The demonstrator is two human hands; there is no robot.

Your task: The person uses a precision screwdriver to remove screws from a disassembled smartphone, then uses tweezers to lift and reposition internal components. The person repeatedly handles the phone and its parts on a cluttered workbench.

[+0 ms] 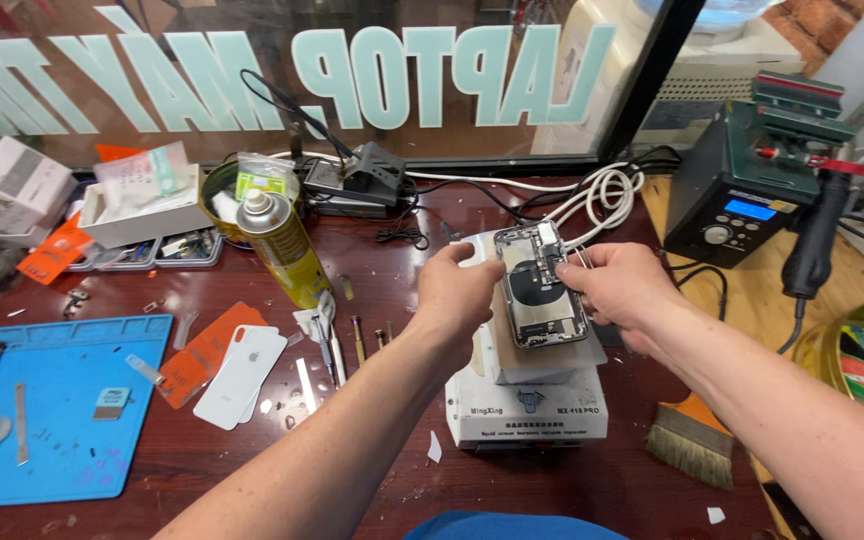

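A dark red workbench [572,490] stands before a glass window and is covered with repair tools. Above a white heating plate machine [527,410], the left hand [457,290] grips the left edge of an opened smartphone [537,285], and the right hand [617,285] grips its right edge. A white phone back cover [240,375] lies near a blue mat [52,440], and a brush [694,440] lies at the right.

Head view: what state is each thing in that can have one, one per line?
Opened phone: back off, insides exposed, lying on the white heating unit.
Left hand: fingers gripping the phone's left edge.
Right hand: fingers gripping its right edge.
White back cover: detached, flat on the table.
Spray can: upright, capped.
Soldering station: display lit.
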